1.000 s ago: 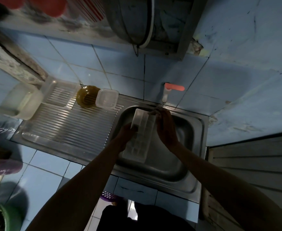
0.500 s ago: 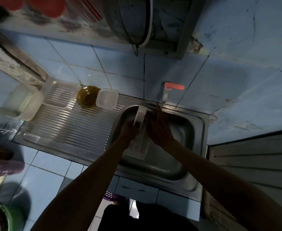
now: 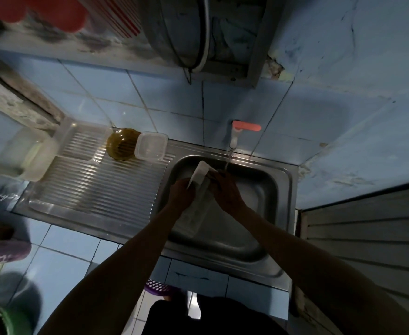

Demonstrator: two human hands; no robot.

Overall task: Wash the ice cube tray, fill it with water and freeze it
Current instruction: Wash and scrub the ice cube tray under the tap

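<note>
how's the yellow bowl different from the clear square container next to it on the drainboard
The yellow bowl is round and amber-tinted; the clear container is square with rounded corners and colourless. The drainboard's ridges show tinted through the bowl, while the container looks paler and cloudier. The bowl sits left, the container nearer the sink. Both are see-through, rest at the drainboard's back edge side by side, and neither hand is on them.

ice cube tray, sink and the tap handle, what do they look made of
Ice cube tray: looks like translucent white plastic, matte; light passes through its raised end. Sink: stainless steel by the look, brushed grey with soft reflections and a pressed ribbed drainboard. Tap: seemingly plastic, a white body with a flat salmon-pink lever, no metallic shine. The dim light leaves the finishes uncertain.
</note>
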